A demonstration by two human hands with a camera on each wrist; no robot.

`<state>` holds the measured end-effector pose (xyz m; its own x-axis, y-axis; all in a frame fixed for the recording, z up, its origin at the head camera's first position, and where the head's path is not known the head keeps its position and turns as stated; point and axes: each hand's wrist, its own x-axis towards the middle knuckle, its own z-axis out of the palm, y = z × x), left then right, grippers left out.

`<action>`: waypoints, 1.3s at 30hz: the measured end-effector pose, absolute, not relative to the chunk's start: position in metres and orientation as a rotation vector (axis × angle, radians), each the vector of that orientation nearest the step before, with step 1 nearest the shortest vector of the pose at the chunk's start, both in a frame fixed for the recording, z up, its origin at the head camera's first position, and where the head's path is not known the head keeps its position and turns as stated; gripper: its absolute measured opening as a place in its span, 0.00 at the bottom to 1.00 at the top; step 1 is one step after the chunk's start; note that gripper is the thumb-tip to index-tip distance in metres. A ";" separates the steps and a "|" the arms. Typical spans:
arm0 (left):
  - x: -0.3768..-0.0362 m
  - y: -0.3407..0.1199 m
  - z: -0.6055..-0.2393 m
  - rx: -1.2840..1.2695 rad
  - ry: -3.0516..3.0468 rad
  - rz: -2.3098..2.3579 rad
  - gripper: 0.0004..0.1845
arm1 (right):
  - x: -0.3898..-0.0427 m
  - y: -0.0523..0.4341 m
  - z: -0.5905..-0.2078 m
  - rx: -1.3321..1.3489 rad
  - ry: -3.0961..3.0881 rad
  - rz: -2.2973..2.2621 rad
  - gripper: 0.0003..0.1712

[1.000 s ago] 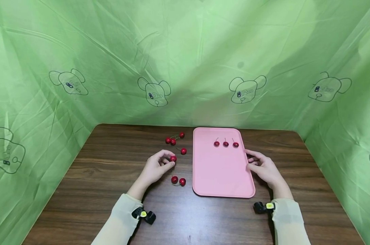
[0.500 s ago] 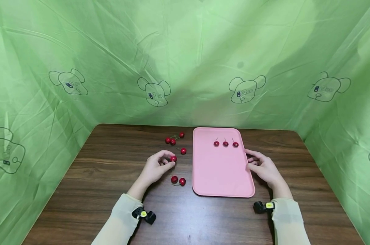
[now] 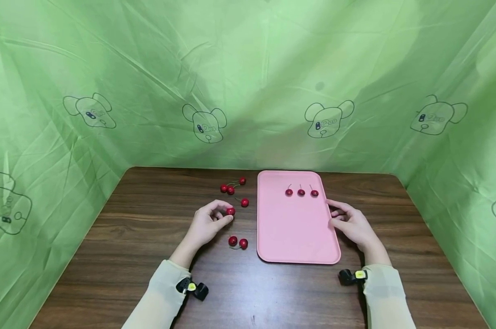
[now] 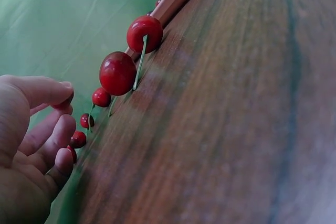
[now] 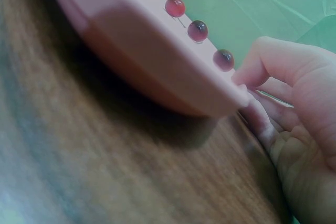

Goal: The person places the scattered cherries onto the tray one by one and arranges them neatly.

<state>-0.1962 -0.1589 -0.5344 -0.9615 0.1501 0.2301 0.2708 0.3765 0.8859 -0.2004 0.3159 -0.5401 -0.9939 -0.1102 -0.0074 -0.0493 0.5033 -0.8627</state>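
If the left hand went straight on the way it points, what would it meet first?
Probably the lone cherry just beyond the left hand, before the pink tray, though the hand's height is unclear.

The bright head view shows tabletop [image 3: 252,285] glare; the wrist views are dimmer, partly blurred.

Green cloth [image 3: 248,64] (outlined animal heads [image 3: 325,122] on it) behind a wooden table [image 3: 289,292].
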 end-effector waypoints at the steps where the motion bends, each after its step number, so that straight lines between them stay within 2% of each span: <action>1: -0.197 -0.159 -0.534 -0.388 -2.513 -1.645 0.13 | -0.200 0.316 -0.540 -0.140 2.669 -1.529 0.37; 17: -0.211 -0.142 -0.520 -0.403 -2.497 -1.569 0.13 | -0.200 0.312 -0.539 -0.156 2.627 -1.594 0.37; 31: -0.266 -0.101 -0.494 -0.529 -2.542 -1.436 0.11 | -0.201 0.314 -0.538 -0.137 2.644 -1.582 0.38; 39: -0.290 -0.079 -0.495 -0.610 -2.680 -1.366 0.12 | -0.199 0.313 -0.536 -0.141 2.643 -1.573 0.38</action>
<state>-0.2901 -0.0794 -0.4951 -0.9186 0.3144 0.2393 0.3784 0.5255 0.7621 -0.1991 0.3128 -0.5361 -0.9938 -0.1107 -0.0070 -0.0466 0.4741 -0.8792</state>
